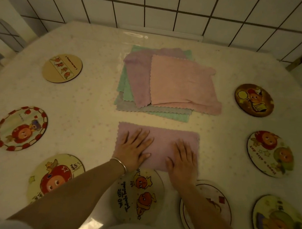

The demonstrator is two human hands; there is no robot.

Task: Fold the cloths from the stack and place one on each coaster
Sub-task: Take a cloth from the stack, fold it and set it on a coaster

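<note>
Hands flat, fingers spread: the left hand (pixel 135 148) and right hand (pixel 183 162) press side by side on a folded lilac cloth (pixel 164 142) on the table (pixel 92 109). Beyond their fingertips lies the stack of cloths (pixel 167 83). Picture coasters (pixel 138 194) ring them, one just under the wrists.

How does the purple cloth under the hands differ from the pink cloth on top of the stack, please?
The purple cloth lies alone on the table, pressed flat by both hands; the pink cloth rests untouched on the stack. The purple cloth lies smooth; the pink cloth looks rumpled. Both have scalloped edges.
</note>
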